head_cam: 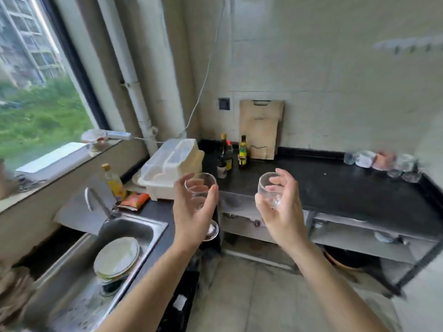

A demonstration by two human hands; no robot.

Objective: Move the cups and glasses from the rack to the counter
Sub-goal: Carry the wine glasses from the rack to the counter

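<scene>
The sink (134,232) with plates lies nearest, at 7 o'clock. The black counter (335,188) stretches to 3 o'clock, cups (383,161) already gathered there. The white rack (172,168) stands at 10 o'clock. Left hand (191,212) clasps a glass (201,185); right hand (282,207) clasps another glass (269,191), upright, probably for setting down.

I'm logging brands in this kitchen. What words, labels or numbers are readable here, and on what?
No text can be read in this view.
Yellow-labelled dark bottle by the wooden cutting board: label too blurred.
Yellow oil bottle with a cork-coloured cap near the sink: label too blurred.
Orange snack packet: print too blurred.
Clear glasses in both hands: no markings visible.
</scene>
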